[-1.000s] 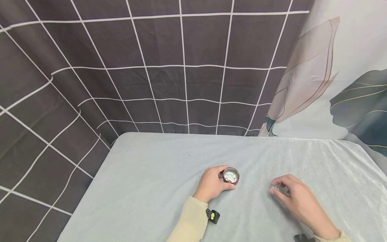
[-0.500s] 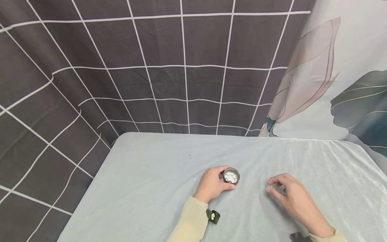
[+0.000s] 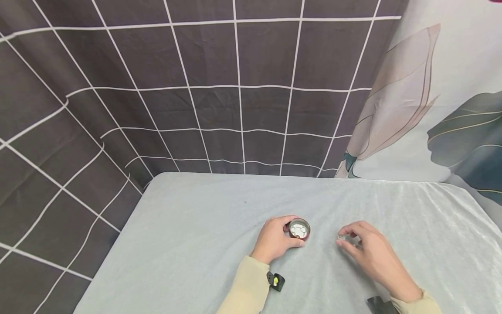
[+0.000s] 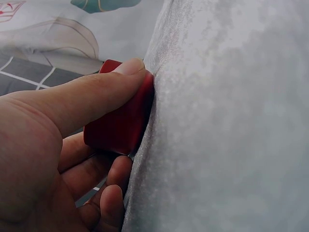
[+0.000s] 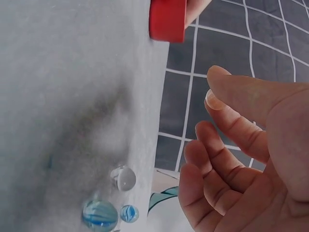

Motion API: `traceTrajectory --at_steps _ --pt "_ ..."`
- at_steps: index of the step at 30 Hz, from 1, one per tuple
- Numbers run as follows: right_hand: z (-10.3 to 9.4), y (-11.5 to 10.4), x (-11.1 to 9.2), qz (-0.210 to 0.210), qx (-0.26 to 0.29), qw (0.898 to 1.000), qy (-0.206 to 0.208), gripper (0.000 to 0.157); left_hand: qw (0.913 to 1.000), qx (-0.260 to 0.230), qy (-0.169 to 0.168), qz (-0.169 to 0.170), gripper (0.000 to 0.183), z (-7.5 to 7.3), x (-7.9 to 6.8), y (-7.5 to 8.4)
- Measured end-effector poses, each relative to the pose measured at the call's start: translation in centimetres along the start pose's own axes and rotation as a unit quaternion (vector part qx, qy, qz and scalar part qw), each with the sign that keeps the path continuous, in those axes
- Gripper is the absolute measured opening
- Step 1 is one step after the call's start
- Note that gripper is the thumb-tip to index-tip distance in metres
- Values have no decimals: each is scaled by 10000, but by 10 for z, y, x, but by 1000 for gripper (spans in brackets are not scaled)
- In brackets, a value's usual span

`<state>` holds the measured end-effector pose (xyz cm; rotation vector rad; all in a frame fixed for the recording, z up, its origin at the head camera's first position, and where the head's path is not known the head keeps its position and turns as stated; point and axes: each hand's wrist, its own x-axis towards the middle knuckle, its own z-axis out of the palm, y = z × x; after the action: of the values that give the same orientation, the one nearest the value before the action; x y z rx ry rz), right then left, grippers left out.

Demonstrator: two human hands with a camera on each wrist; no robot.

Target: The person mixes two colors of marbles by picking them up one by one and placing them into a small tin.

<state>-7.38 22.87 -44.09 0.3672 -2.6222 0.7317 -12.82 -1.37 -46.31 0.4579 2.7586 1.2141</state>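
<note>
A small round red tin (image 3: 300, 229) with an open top stands on the cloth. Its pale inside shows several roundish shapes, too small to tell apart. The left hand (image 3: 272, 240) grips the tin's side, thumb on the near wall and fingers on the far one; the red wall (image 4: 118, 123) shows under the thumb in the left wrist view. To the right, the right hand (image 3: 370, 253) pinches a small clear glass marble (image 5: 214, 101) between thumb and index fingertip, the other fingers loosely curled. A clear marble (image 5: 124, 179) and two blue-swirled ones, larger (image 5: 100, 216) and smaller (image 5: 129, 213), lie beyond those fingers.
A pale grey cloth (image 3: 188, 244) covers the table. Behind it and at the left hangs a dark curtain (image 3: 211, 109) with white grid lines. At the right is a leaf-patterned curtain (image 3: 412, 144).
The right hand has moved left and slightly farther up the table, toward the tin, with the marble at its fingertips. The left hand and the tin have stayed put.
</note>
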Motion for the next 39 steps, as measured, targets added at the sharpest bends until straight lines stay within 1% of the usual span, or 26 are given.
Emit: traceTrajectory --at_steps 16,29,39 --pt "5 -8 8 -91 212 9997 4 27 10000 3 10 3 56 0 0 1" --pt "11 -16 14 -199 252 9995 8 27 10000 -53 24 51 56 1 0 -1" --pt "14 -22 16 -138 284 9995 -66 25 10000 -73 -18 -19 57 1 1 -1"
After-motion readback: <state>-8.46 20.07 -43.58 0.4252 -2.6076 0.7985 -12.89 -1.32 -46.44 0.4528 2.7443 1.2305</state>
